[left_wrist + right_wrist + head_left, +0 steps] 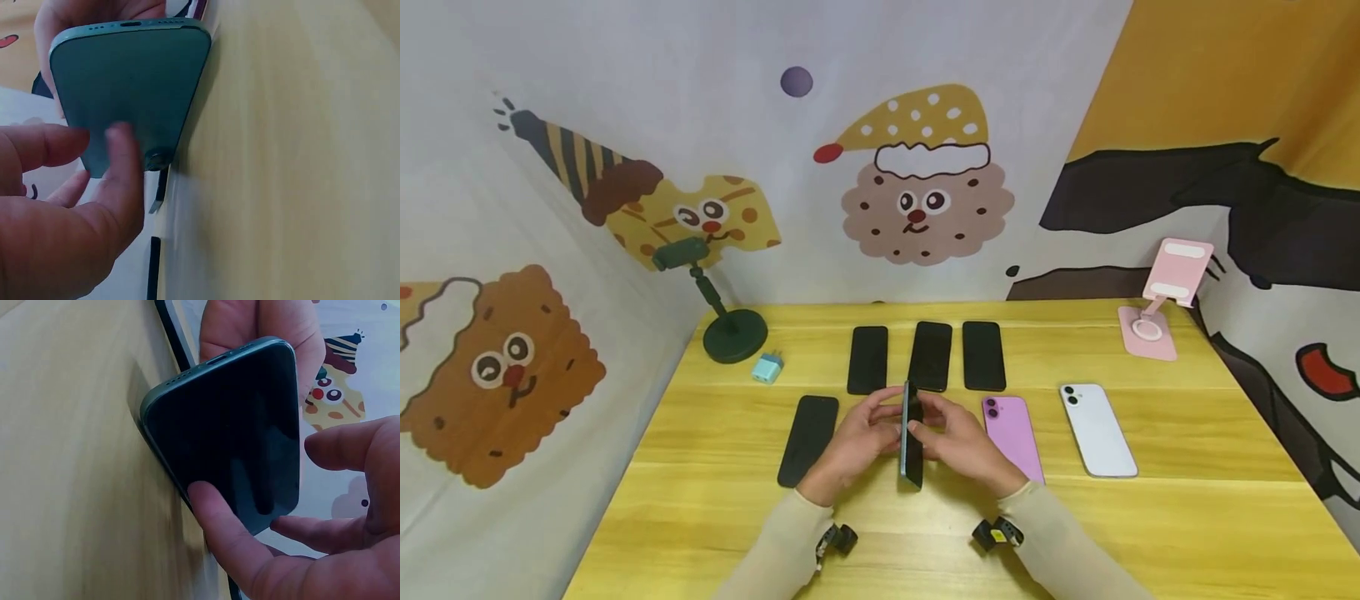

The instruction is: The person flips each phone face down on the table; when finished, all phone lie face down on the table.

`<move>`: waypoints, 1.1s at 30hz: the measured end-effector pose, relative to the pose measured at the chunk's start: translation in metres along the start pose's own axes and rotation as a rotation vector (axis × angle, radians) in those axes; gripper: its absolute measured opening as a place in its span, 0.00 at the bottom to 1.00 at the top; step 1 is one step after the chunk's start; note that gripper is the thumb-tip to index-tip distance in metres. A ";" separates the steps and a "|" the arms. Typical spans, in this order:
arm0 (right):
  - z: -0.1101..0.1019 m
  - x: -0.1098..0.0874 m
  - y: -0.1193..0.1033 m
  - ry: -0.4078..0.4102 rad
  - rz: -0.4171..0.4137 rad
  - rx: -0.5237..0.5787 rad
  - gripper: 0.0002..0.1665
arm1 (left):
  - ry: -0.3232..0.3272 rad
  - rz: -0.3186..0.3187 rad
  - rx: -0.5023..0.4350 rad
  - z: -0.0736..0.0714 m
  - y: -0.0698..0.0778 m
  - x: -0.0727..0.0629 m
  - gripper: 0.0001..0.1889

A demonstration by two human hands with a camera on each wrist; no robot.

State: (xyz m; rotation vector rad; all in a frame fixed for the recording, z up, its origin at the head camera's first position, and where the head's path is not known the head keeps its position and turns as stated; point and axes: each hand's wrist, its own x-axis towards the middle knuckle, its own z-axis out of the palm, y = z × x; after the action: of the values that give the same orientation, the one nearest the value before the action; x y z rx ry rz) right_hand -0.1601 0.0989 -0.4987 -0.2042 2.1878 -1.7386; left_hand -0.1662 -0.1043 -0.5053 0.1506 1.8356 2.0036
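A green smartphone point(912, 442) stands on its long side between the two hands, close over the table. Its teal back point(137, 75) faces the left hand point(861, 442), whose fingers are bent lightly at that back; the thumb is blurred in the left wrist view. From the other side the right hand point(966, 437) pinches the phone near its camera end. The right thumb point(215, 503) lies against the dark screen point(231, 419), a finger is at the end edge, and the index finger point(337, 447) stands off it. The charging-port end points toward the person.
Three black phones point(868, 360) lie in a back row, another black phone point(808, 442) left of the hands. A purple phone point(1018, 437) and white phone point(1101, 433) lie rightward. Behind are a green stand point(735, 336), a light-blue charger point(767, 368) and a pink stand point(1176, 271).
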 end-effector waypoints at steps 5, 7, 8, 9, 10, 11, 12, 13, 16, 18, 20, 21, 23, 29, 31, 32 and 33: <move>-0.002 -0.001 0.000 0.005 0.007 0.026 0.39 | -0.035 -0.028 0.008 0.005 -0.002 0.002 0.34; -0.003 -0.002 0.000 0.006 0.014 0.041 0.38 | -0.044 -0.037 0.032 0.008 -0.001 0.002 0.34; -0.003 -0.002 0.000 0.002 0.016 0.049 0.38 | -0.050 -0.042 0.042 0.008 -0.001 0.002 0.34; -0.004 -0.003 -0.001 -0.003 0.019 0.060 0.38 | -0.056 -0.045 0.049 0.009 -0.001 0.002 0.35; -0.004 -0.003 0.000 -0.010 0.019 0.068 0.37 | -0.061 -0.049 0.054 0.010 0.000 0.002 0.35; -0.005 -0.003 0.000 -0.018 0.020 0.079 0.37 | -0.067 -0.052 0.056 0.011 0.000 0.001 0.35; -0.005 -0.003 0.000 -0.026 0.017 0.091 0.37 | -0.073 -0.053 0.059 0.012 0.000 0.001 0.35; -0.006 -0.003 0.001 -0.036 0.015 0.099 0.37 | -0.077 -0.055 0.064 0.013 0.000 0.001 0.34; -0.009 -0.005 0.001 -0.046 0.013 0.104 0.37 | -0.081 -0.056 0.076 0.015 0.000 0.000 0.32; -0.011 -0.006 0.001 -0.044 0.008 0.098 0.36 | -0.086 -0.053 0.084 0.016 0.000 0.000 0.30; -0.013 -0.007 0.000 -0.030 0.009 0.085 0.35 | -0.091 -0.049 0.082 0.017 0.001 0.000 0.30; -0.013 -0.008 0.000 -0.021 0.012 0.079 0.35 | -0.094 -0.046 0.081 0.018 0.001 -0.001 0.30; -0.015 -0.009 -0.001 -0.004 0.018 0.082 0.35 | -0.094 -0.045 0.080 0.018 0.001 -0.002 0.30; -0.018 -0.011 -0.002 0.036 0.041 0.111 0.33 | -0.037 -0.052 0.142 0.015 0.000 -0.004 0.30; -0.019 -0.011 -0.003 0.057 0.044 0.111 0.33 | -0.017 -0.061 0.165 0.014 0.000 -0.004 0.32; -0.020 -0.011 -0.003 0.065 0.046 0.114 0.33 | -0.012 -0.069 0.165 0.013 0.000 -0.004 0.34; -0.020 -0.011 -0.003 0.073 0.050 0.119 0.34 | -0.012 -0.081 0.157 0.013 0.000 -0.004 0.36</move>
State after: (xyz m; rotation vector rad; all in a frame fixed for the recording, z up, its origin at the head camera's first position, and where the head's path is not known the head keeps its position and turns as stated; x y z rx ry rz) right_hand -0.1570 0.1202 -0.4899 -0.0576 2.1115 -1.8684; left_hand -0.1580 -0.0935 -0.5033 0.1313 1.9595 1.8006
